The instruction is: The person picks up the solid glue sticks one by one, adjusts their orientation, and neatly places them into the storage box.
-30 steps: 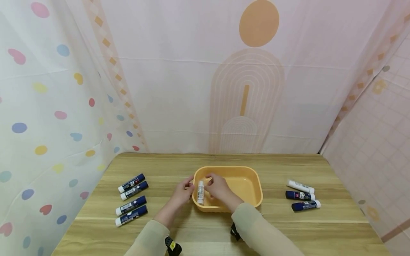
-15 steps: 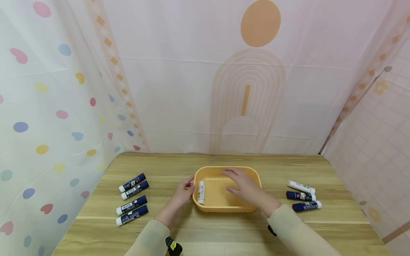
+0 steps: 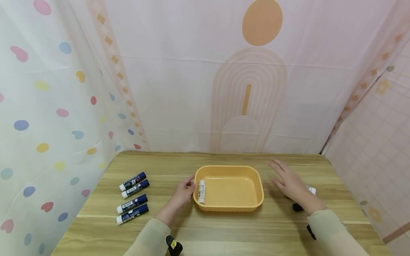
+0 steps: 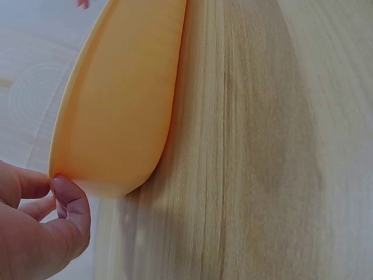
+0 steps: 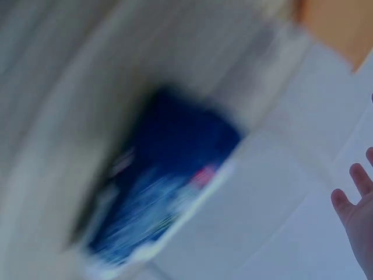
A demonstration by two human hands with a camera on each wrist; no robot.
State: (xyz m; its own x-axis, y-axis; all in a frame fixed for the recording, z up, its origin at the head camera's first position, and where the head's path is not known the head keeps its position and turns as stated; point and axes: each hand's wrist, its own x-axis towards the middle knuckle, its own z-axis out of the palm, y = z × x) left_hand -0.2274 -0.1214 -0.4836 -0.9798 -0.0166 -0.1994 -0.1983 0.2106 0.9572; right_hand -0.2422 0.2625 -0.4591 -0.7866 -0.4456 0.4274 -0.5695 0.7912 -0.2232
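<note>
An orange plastic tray [image 3: 230,209] sits on the table, and a white glue stick [image 3: 201,192] lies inside it along the left wall. My left hand [image 3: 183,192] pinches the tray's rim at the left end; the left wrist view shows thumb and fingers [image 4: 71,201] meeting at the edge. To the right of the tray, my right hand [image 3: 289,183] is in the air with its fingers spread and nothing in it. Beneath and beside it are glue sticks, mostly hidden in the head view; a blurred blue glue stick [image 5: 169,175] shows in the right wrist view.
Several blue glue sticks with white ends, one of them this glue stick [image 3: 132,201], lie in pairs on the left of the wooden table [image 3: 205,231]. Patterned curtains [image 3: 173,106] hang behind the table and along both sides.
My right hand has let go of the white glue stick in the tray, lifted out and travelled right to the glue sticks there. My left hand has stayed at the tray's rim.
</note>
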